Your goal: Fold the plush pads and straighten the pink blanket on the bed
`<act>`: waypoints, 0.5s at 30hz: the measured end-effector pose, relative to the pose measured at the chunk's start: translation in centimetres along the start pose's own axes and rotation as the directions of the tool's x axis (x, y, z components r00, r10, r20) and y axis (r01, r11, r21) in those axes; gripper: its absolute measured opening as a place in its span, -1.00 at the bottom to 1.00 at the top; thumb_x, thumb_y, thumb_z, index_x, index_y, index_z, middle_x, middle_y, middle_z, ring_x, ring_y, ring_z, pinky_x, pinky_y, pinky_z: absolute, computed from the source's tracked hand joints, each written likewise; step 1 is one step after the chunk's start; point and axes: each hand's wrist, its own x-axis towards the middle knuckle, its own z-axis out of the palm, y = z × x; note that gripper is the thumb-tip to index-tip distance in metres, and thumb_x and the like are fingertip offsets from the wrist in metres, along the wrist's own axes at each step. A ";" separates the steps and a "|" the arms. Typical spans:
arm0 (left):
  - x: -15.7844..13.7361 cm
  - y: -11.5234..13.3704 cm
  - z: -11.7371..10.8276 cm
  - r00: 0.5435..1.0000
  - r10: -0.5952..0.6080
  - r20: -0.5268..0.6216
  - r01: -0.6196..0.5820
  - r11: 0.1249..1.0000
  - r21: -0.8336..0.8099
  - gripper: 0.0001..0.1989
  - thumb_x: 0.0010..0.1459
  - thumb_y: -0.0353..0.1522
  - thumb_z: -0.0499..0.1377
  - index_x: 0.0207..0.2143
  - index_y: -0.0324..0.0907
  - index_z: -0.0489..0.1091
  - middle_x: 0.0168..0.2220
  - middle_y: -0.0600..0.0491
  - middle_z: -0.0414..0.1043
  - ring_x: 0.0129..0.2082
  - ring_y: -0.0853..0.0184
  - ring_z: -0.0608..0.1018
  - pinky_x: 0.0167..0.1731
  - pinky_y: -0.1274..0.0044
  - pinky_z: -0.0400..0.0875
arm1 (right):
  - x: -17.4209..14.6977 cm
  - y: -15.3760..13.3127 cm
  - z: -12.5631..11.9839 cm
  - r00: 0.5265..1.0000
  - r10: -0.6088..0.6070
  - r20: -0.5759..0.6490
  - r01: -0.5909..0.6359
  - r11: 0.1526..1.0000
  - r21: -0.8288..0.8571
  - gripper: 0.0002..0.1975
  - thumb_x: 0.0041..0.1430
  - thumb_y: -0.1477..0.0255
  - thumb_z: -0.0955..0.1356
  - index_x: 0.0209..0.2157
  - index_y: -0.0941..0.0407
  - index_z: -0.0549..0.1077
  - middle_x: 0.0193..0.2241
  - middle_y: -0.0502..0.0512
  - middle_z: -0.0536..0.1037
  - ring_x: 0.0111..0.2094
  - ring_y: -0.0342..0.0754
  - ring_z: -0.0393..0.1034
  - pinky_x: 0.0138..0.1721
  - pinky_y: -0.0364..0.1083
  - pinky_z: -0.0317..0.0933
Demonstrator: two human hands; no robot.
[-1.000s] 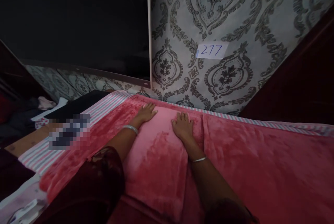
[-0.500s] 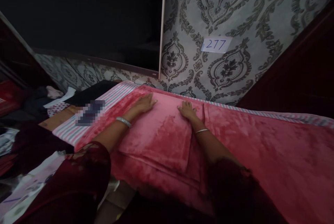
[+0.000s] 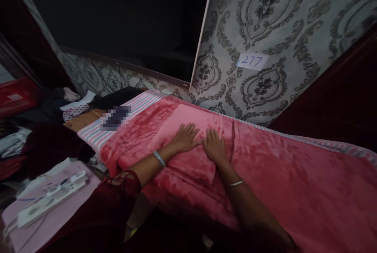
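A folded pink plush piece of cloth (image 3: 185, 168) lies on a larger red-pink plush cover (image 3: 282, 182). My left hand (image 3: 186, 138) rests flat on the folded cloth, fingers spread. Close beside it, my right hand (image 3: 214, 146) lies on the same cloth with its fingers stretched out, near the cloth's right side. The thumbs nearly meet. Neither hand grasps anything. A striped edge (image 3: 141, 103) of the cover shows at the left, with a pixelated dark object (image 3: 116, 118) on it.
A large dark screen (image 3: 123, 21) hangs on the patterned wall, with a paper marked 277 (image 3: 252, 61) to its right. A power strip (image 3: 51, 200) sits on a pink surface (image 3: 79, 200) at lower left. Piled clothes (image 3: 50, 105) lie at far left.
Both hands have slid nearer to me over the folded cloth and come closer together, the left one moving right. The camera view has turned left, showing the power strip more fully.
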 end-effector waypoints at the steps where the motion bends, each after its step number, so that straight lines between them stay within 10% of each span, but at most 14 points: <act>1: 0.0 -0.7 -0.2 0.999 -0.047 0.008 0.047 0.999 0.010 -0.26 0.37 0.03 -0.09 0.43 -0.18 0.07 0.48 -0.19 -0.06 0.48 0.04 -0.03 0.42 0.10 -0.26 | 0.1 0.0 0.2 1.000 -0.003 -0.007 0.003 1.000 -0.003 -0.39 0.46 0.29 0.07 0.44 0.23 0.05 0.46 0.25 -0.01 0.46 0.12 -0.17 0.36 0.24 -0.09; 9: -2.6 -8.8 -2.7 0.969 -0.228 0.091 0.235 0.969 -0.074 -0.31 0.39 -0.09 -0.10 0.45 -0.18 0.00 0.50 -0.15 -0.18 0.49 0.02 -0.06 0.38 0.05 -0.14 | 0.1 0.1 0.3 0.999 -0.022 -0.026 0.022 0.999 0.023 -0.38 0.46 0.27 0.06 0.43 0.24 0.07 0.45 0.26 0.01 0.46 0.12 -0.15 0.37 0.26 -0.10; 15: -7.5 -11.7 -4.0 0.943 -0.332 0.011 0.326 0.918 -0.227 -0.39 0.34 -0.17 -0.06 0.33 -0.28 0.23 0.37 -0.21 0.22 0.39 0.07 0.25 0.36 0.19 0.07 | 0.1 0.2 0.1 1.000 -0.023 -0.019 0.024 0.998 0.055 -0.38 0.45 0.29 0.07 0.43 0.26 0.06 0.45 0.26 0.01 0.46 0.13 -0.14 0.36 0.29 -0.09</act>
